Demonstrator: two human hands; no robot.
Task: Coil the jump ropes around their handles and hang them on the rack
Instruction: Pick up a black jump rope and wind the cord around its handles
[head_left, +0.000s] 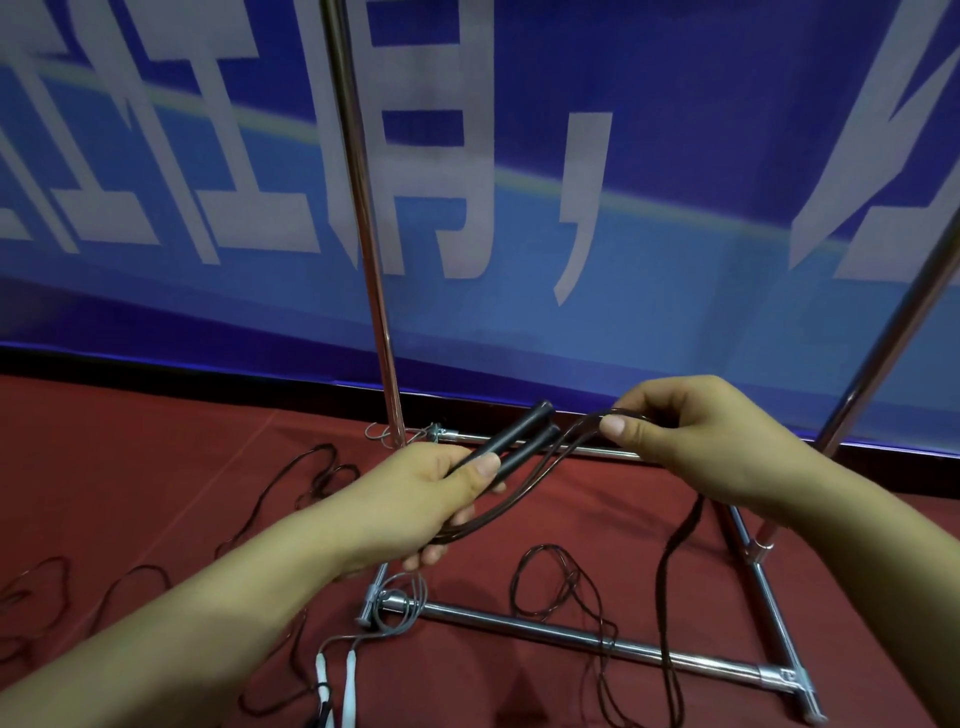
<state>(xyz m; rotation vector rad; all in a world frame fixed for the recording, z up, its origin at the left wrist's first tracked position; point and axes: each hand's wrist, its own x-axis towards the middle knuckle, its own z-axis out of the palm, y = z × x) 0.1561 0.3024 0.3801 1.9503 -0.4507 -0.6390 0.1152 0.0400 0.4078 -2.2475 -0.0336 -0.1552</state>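
My left hand grips two black jump rope handles side by side, their ends pointing up and to the right. The dark brown rope loops from below the handles up to my right hand, which pinches a bend of it between thumb and fingers. The rest of this rope hangs from my right hand down to the floor. The chrome rack's upright pole rises just behind my hands, and a second pole slants up at the right.
The rack's base bars lie on the red carpet below my hands. A white-handled rope with a grey cord lies by the base's near left corner. More dark ropes trail on the carpet at left. A blue banner covers the wall.
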